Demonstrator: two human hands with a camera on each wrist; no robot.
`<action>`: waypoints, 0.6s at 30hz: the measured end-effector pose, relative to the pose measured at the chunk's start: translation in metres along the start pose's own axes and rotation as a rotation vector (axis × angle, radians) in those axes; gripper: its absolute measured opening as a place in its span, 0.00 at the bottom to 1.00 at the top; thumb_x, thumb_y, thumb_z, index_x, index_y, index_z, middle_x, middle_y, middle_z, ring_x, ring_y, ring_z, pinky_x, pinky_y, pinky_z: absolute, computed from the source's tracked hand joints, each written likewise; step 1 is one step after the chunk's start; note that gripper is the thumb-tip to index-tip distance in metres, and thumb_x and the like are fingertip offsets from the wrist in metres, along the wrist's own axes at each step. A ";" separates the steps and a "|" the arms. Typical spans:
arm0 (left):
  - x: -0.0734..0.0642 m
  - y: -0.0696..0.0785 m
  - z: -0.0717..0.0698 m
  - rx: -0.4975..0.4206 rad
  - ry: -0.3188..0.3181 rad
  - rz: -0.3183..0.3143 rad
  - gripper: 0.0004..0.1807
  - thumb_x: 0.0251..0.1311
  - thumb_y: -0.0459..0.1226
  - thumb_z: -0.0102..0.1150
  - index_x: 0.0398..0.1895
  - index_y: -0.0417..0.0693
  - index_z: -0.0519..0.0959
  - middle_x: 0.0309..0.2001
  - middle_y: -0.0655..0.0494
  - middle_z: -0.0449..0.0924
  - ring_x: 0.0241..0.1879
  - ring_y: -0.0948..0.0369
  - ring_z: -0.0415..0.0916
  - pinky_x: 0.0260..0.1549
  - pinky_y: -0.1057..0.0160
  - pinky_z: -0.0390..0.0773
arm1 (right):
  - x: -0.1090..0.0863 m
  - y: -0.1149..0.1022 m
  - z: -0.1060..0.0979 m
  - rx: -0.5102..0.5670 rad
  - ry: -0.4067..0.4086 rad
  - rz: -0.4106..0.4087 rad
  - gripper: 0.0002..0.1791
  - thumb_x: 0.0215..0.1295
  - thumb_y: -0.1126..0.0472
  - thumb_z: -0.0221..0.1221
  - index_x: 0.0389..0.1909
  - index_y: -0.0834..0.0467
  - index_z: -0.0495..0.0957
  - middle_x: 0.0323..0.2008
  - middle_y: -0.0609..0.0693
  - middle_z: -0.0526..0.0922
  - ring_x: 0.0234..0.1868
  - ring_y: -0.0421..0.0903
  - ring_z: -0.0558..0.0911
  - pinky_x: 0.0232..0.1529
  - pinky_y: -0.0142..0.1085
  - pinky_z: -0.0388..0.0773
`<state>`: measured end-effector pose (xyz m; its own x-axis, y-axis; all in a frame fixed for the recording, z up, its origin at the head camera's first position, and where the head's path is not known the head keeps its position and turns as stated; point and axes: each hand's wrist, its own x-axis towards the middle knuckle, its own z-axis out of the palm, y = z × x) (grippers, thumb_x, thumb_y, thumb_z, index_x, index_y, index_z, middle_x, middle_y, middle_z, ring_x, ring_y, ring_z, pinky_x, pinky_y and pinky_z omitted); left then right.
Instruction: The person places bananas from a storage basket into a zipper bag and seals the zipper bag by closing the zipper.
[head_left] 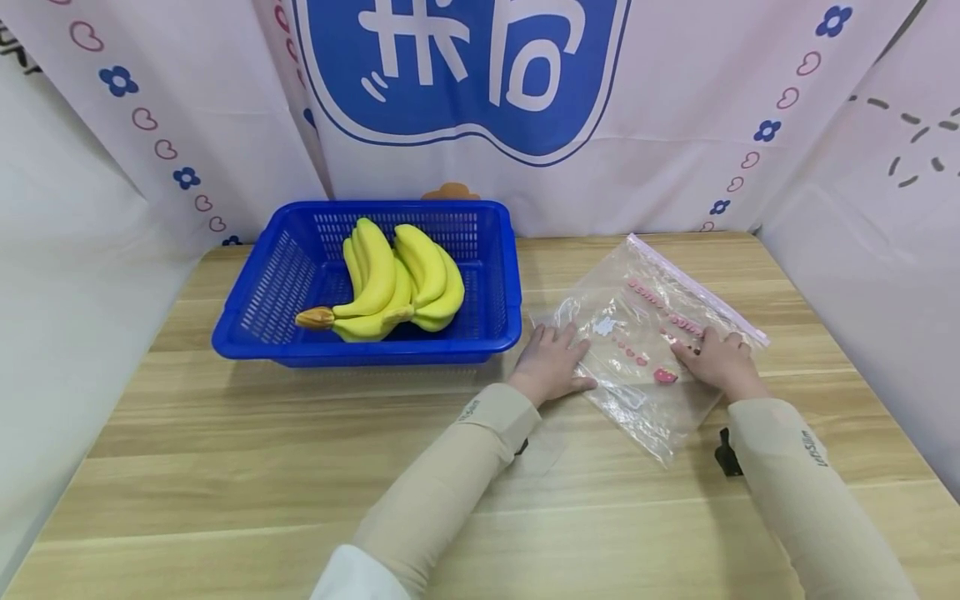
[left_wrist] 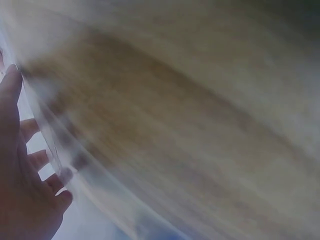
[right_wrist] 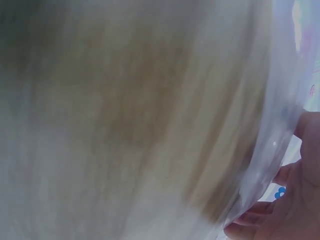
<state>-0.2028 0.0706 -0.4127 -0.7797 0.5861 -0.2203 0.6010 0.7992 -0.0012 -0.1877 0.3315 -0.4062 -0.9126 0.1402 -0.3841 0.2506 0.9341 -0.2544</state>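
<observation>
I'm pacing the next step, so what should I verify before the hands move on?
1. Left hand at the clear bag: ok, at its left edge.
2. Right hand at the bag: ok, touching its right side.
3. Bag free of bananas: ok, none show inside.
4. Bananas in the blue basket: ok.
5. Pink zip strip open: cannot tell.
</observation>
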 end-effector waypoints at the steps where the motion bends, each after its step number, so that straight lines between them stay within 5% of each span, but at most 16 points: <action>1: 0.000 0.000 0.000 0.008 -0.003 0.001 0.39 0.63 0.66 0.40 0.74 0.61 0.55 0.76 0.53 0.49 0.72 0.51 0.54 0.73 0.52 0.51 | 0.000 0.000 0.000 0.001 0.005 -0.001 0.45 0.72 0.41 0.39 0.67 0.80 0.43 0.59 0.89 0.46 0.60 0.83 0.51 0.61 0.70 0.56; 18: -0.002 0.000 -0.004 -0.047 -0.012 -0.027 0.26 0.74 0.52 0.30 0.73 0.66 0.57 0.74 0.56 0.55 0.72 0.53 0.56 0.70 0.54 0.59 | 0.000 -0.005 -0.002 0.033 0.069 -0.010 0.44 0.70 0.45 0.45 0.67 0.78 0.47 0.61 0.88 0.46 0.62 0.83 0.48 0.63 0.69 0.51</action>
<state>-0.2017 0.0701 -0.4086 -0.7931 0.5632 -0.2320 0.5711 0.8200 0.0383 -0.1898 0.3277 -0.4034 -0.9350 0.1543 -0.3192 0.2507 0.9244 -0.2874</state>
